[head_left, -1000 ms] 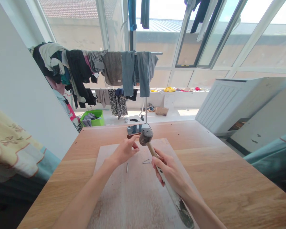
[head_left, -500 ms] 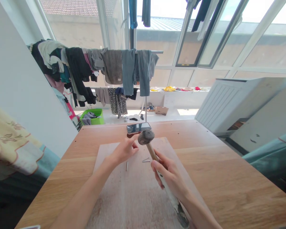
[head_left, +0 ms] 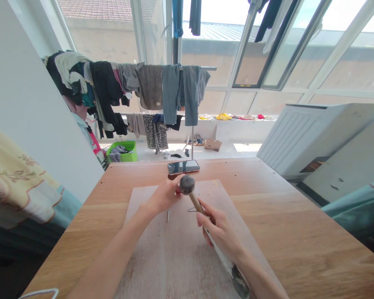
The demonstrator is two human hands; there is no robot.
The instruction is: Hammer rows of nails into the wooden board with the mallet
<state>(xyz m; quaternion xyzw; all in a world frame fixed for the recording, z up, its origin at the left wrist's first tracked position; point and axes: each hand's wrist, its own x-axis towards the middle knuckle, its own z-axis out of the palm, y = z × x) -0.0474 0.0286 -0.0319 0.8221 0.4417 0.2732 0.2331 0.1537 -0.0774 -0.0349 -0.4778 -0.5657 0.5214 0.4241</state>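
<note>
My right hand is wrapped round the handle of a mallet with a dark, rounded head. The handle slants down towards me, pale and worn, with a dark butt end. Close behind the mallet's head, my left hand is closed in a pinch above the far part of a pale wooden board. Whatever its fingertips hold is hidden by the mallet's head. A nail shows on the board below my left wrist. More nails lie beside the mallet's handle, partly covered by it.
A phone lies on the wooden table beyond the board. A white cable reaches in at the near left corner. Past the table stand a laundry rack with hanging clothes and a green basket.
The mallet's head has come down slightly and nearer my left fingers, now covering their tips. My left hand stays closed in about the same place. The whole view has shifted a little.
</note>
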